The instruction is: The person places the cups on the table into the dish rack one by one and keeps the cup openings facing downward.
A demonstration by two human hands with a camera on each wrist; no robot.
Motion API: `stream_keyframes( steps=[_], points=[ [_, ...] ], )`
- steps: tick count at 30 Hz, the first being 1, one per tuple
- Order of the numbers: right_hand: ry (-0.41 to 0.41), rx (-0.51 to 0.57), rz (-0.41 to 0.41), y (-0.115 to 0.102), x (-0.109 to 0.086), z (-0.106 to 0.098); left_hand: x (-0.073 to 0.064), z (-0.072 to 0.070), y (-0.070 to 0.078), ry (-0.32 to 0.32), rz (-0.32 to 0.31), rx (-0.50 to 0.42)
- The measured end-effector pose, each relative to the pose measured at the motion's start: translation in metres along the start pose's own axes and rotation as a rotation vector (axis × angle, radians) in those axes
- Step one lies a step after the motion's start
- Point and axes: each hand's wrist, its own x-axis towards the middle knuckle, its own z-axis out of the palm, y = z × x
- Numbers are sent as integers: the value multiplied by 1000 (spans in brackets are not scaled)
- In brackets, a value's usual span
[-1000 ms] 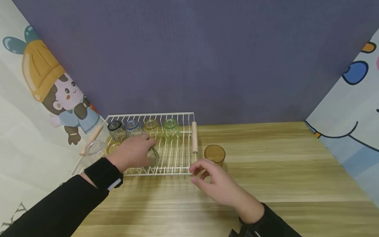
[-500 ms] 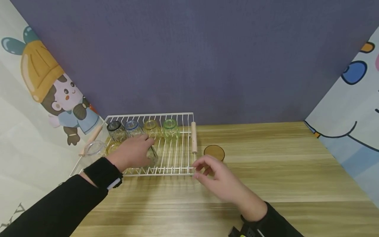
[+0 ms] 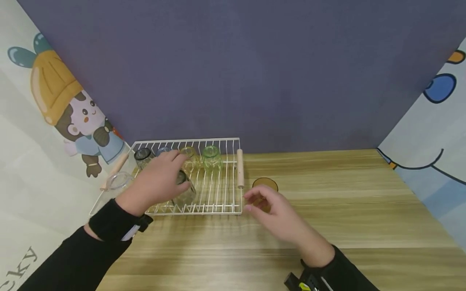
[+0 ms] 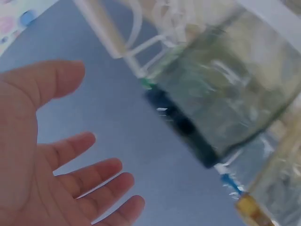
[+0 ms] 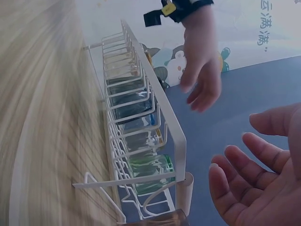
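My left hand (image 3: pixel 156 180) hovers over the front row of a white wire rack (image 3: pixel 214 213), its thumb and fingers spread. Just beyond the thumb, an upside-down grey glass (image 3: pixel 186 196) stands in the rack. In the left wrist view that glass (image 4: pixel 225 89) sits apart from the hand (image 4: pixel 56 169). My right hand (image 3: pixel 274 214) is beside an amber glass (image 3: pixel 267 182) on the table, partly covering it in the head view. Loosely bent fingers and an empty palm show on the right hand (image 5: pixel 258 179) in the right wrist view, above the amber glass (image 5: pixel 164 219).
Along the rack's back row stand a black glass (image 3: pixel 143 157), a blue one (image 3: pixel 163 150), a yellow one (image 3: pixel 189 152) and a green one (image 3: pixel 212 159). A clear glass (image 3: pixel 120 180) is at front left. The wooden handle (image 3: pixel 240 169) borders the right side.
My left hand has let go of the grey glass and lifted up and back from it. My right hand has shifted slightly right, towards the amber glass.
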Motion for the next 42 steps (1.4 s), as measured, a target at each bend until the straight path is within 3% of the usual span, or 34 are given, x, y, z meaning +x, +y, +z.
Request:
stream_keyframes(
  steps=[9,14,18,30,37,42],
  points=[
    [44,3,-10,4,2,-7,-38,-17,18,262,-61,-363],
    [68,-10,-8,7,4,-14,-53,-8,27,385,-48,-451],
    [74,-26,1,7,5,-19,-58,-1,35,437,-35,-500],
    [140,-108,14,12,7,-27,-60,13,59,445,142,-612],
    [180,-186,14,21,10,-29,-60,19,66,463,191,-627],
    [184,-194,28,23,10,-32,-62,21,70,441,180,-644]
  ],
)
